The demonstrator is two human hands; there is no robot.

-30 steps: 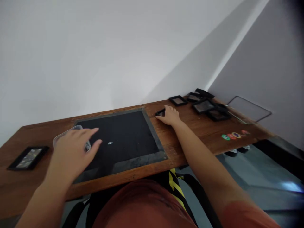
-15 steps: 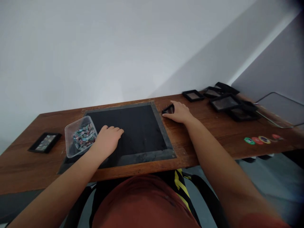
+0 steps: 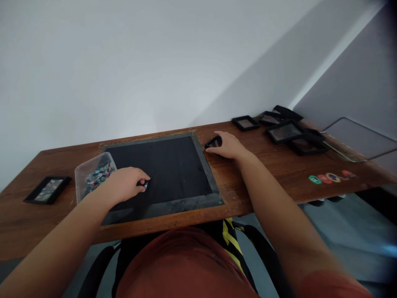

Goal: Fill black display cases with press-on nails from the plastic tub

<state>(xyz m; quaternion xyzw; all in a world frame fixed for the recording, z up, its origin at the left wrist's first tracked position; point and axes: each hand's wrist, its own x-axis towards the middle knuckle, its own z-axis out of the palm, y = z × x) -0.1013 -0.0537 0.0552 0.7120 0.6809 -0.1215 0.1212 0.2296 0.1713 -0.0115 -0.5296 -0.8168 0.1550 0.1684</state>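
Observation:
My left hand (image 3: 130,182) is above the left part of the black mat, thumb and fingers pinched on a small glinting piece (image 3: 145,185). Just behind that wrist stands a clear plastic box (image 3: 81,176) with many small multicoloured pieces (image 3: 98,176) in it, partly hidden by my forearm. Beyond the mat's right edge, my right hand (image 3: 228,145) has its thumb and fingers around a small black frame (image 3: 214,142) that lies on the wooden table. The hand covers the frame's right side.
A black panel (image 3: 167,165) with a grey border is set in the wooden table (image 3: 257,165). Another black frame (image 3: 48,190) lies at left. Several black frames (image 3: 285,131) are heaped at back right, near a thin metal stand (image 3: 369,160). Round stickers (image 3: 324,179) line the right front.
My left hand has turned and moved slightly left and down, and a small piece now shows at its fingertips. My right hand stays on the small frame; the whole view shifts a little.

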